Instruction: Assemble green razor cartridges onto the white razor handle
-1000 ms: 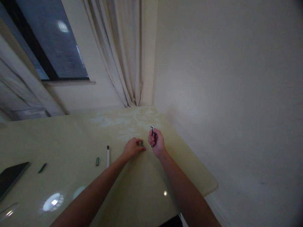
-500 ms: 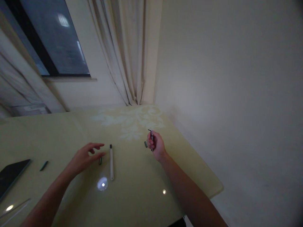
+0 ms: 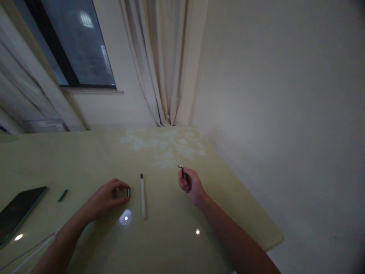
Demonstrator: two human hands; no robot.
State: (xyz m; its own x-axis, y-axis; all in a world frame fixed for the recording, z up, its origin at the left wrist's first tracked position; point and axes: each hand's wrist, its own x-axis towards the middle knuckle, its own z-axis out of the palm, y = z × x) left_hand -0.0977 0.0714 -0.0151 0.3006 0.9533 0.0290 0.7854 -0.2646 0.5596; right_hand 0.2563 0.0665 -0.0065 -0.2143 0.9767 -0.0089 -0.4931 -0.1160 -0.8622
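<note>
Left hand (image 3: 108,196) is pinching a razor cartridge (image 3: 129,193); right hand (image 3: 194,188) is gripping a razor handle (image 3: 184,173) nearer the tabletop's (image 3: 168,243) right edge.

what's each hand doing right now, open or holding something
Left hand: thumb and fingers closed on the ends of a small green piece.
Right hand: closed, holding a slim dark tool.

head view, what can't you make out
Slim silver-and-black tool: head view, largely hidden by the right hand.
Small green-and-black rectangular piece pinched in the left hand: head view, too small for fine detail.
Flat dark slab with greenish edge: head view, cut off by the picture's left edge.
</note>
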